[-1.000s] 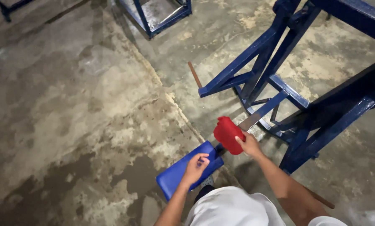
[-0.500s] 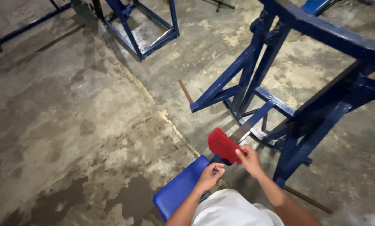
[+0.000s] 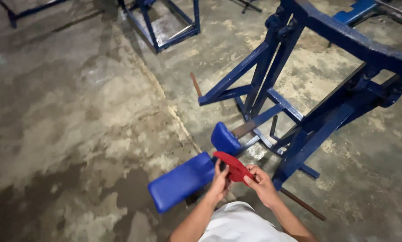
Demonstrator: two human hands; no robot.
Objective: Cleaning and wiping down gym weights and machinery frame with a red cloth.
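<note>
A blue steel frame (image 3: 326, 103) stands on a stained concrete floor (image 3: 66, 116), with a long blue seat pad (image 3: 181, 181) and a smaller blue pad (image 3: 224, 138) at its low end. A moment ago the small pad was hidden under a red cover (image 3: 231, 166) — now the cover is off and the pad bare. Both hands grip it just below: left hand (image 3: 220, 181) and right hand (image 3: 261, 183), fingers closed on its edges.

Seat pad (image 3: 181, 182) lies left of frame (image 3: 299, 112), on floor (image 3: 66, 116).
</note>
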